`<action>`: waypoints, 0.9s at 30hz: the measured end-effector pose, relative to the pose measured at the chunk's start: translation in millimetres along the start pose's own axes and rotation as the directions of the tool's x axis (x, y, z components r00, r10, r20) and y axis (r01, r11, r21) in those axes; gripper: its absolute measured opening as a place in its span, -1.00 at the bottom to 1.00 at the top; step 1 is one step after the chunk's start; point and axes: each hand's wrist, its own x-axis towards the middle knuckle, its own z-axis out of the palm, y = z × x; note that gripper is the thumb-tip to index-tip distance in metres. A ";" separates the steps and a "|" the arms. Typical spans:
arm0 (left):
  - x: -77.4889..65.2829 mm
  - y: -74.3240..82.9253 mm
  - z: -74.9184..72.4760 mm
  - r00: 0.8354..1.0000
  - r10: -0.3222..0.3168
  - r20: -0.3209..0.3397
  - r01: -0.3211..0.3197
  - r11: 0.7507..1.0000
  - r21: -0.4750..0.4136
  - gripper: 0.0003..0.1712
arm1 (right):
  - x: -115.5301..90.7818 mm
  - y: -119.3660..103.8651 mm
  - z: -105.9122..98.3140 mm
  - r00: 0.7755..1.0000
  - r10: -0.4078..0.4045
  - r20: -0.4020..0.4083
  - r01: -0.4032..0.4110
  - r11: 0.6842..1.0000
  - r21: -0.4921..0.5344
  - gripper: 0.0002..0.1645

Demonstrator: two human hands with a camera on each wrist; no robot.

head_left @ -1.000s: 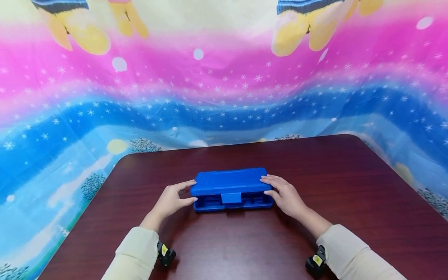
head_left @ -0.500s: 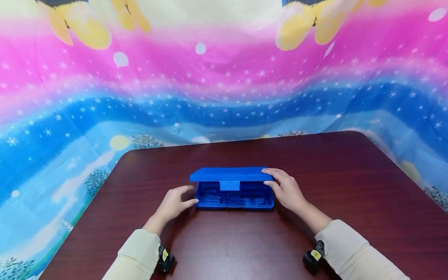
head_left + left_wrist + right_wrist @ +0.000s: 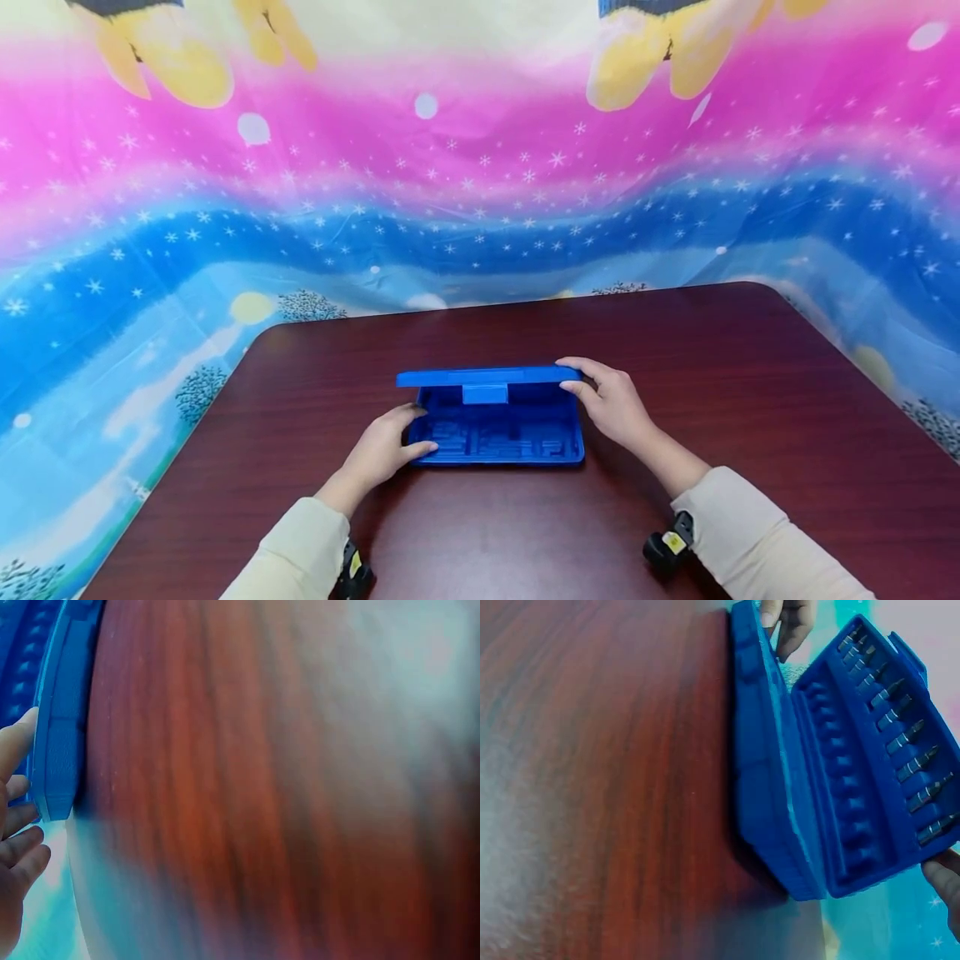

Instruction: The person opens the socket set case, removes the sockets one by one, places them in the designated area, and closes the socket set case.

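Note:
A blue plastic bit case (image 3: 495,461) lies on the table with its lid (image 3: 420,379) partly raised. My left hand (image 3: 384,446) holds the left end of the base, its thumb over the rim; in the left wrist view the hand (image 3: 13,832) is cut off at the edge. My right hand (image 3: 617,410) grips the lid's right end between thumb and fingers. Seen from the right wrist, a row of metal screwdriver bits (image 3: 904,739) sits in the lid. Moulded recesses (image 3: 517,447) line the base. A latch tab (image 3: 485,394) hangs from the lid's front edge.
The dark reddish wooden table (image 3: 480,525) extends around the case, with rounded far corners. A patterned pink and blue cloth (image 3: 480,183) hangs behind and beside it. Small black cameras (image 3: 667,546) are worn at both wrists.
The lid has swung up and back in my right hand, exposing the inside of the base. My left hand has shifted right onto the base's left end, its thumb now over the rim.

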 end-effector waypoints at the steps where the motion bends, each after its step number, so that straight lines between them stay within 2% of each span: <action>1: -1.0 1.0 -0.4 1.000 -0.002 0.012 0.002 1.000 0.003 -0.40 | 0.6 -1.1 -0.7 1.000 0.002 -0.002 -0.002 1.000 0.007 -0.67; 14: -11.5 8.2 -3.8 0.990 0.068 0.122 -0.074 0.996 0.044 -0.22 | 11.2 -5.0 -11.4 0.998 0.064 -0.023 -0.062 0.995 0.078 -0.67; 22: -17.1 9.2 -11.0 0.967 0.140 0.211 -0.156 0.986 0.060 -0.05 | 20.5 -3.9 -13.1 0.995 0.102 0.019 -0.104 0.988 0.115 -0.66; 27: -21.3 9.2 -15.2 0.949 0.154 0.274 -0.183 0.979 0.085 0.08 | 27.3 -2.0 -12.5 0.988 0.144 0.051 -0.151 0.970 0.193 -0.66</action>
